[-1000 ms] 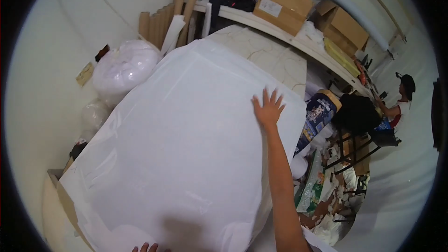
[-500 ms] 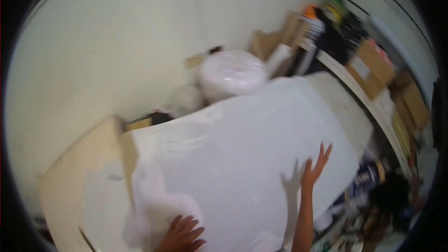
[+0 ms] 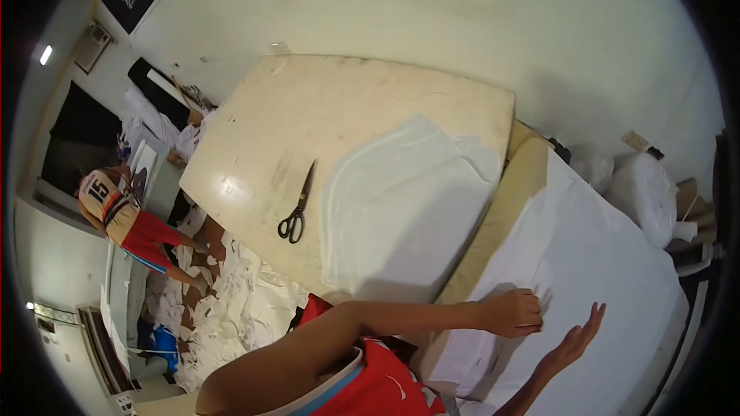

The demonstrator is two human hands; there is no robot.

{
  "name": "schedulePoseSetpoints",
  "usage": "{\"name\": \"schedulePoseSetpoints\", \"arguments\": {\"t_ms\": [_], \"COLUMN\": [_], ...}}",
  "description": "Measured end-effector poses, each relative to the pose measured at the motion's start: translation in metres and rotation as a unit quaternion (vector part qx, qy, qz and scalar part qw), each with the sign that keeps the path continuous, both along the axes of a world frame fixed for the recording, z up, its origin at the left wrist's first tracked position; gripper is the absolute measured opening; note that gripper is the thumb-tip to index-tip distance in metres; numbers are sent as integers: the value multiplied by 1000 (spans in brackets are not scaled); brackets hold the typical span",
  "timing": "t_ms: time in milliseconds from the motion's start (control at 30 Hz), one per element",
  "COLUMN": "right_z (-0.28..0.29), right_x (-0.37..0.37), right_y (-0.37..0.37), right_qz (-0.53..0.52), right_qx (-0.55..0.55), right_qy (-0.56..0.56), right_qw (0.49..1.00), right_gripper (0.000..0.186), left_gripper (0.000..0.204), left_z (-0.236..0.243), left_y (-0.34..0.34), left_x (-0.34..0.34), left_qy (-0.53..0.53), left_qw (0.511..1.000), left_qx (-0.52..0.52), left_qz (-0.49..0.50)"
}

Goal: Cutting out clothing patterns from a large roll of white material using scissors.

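A white sheet [image 3: 617,270] lies spread, largely smooth, to the right of a cream table [image 3: 239,135], with a tan strip [image 3: 482,239] running between the two. Over the sheet, the worker's left hand [image 3: 512,313] is drawn into a loose fist, with no cloth seen gathered in it; whether it touches the surface cannot be told. The right hand [image 3: 574,343] is raised just beside it, fingers extended and nothing in its grasp.

The spreading looks all but complete, judging by how flat the sheet lies, though creases remain along its side nearest the table. No cut line is visible across it, and whether any more smoothing is due cannot be told. On the table, a white piece [image 3: 397,208] with a curved edge rests flat, apparently finished with for now. Black scissors [image 3: 301,204] lie to its left, out of use and well apart from both hands.

White scraps [image 3: 250,323] litter the floor at left, where a co-worker [image 3: 139,219] stands bent near another work surface.
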State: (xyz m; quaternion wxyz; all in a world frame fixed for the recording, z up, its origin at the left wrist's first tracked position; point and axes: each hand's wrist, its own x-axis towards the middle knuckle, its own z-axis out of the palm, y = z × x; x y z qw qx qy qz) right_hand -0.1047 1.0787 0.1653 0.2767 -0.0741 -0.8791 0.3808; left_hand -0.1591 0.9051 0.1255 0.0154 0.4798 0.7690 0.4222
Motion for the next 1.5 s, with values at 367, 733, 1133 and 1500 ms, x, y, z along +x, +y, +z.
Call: {"name": "schedulePoseSetpoints", "arguments": {"t_ms": [367,733,1133,1500], "right_z": [1,-63,-116,-161], "right_x": [18,58,59,97], "right_y": [-257,-630,-686,-763], "right_qz": [95,437,434,463], "right_qx": [61,-103,174,306], "right_qy": [-144,-158,-286,-106], "right_qw": [983,880,836,825], "right_gripper": [49,38,31,60], "left_gripper": [23,39,50,43], "left_z": [103,-14,-166,-174], "left_y": [-310,-806,-951,-951], "left_x": [32,165,137,137], "left_qy": [-301,-159,29,50], "left_qw": [869,732,572,575], "left_qx": [355,344,-230,-224], "left_qz": [168,566,787,785]}}
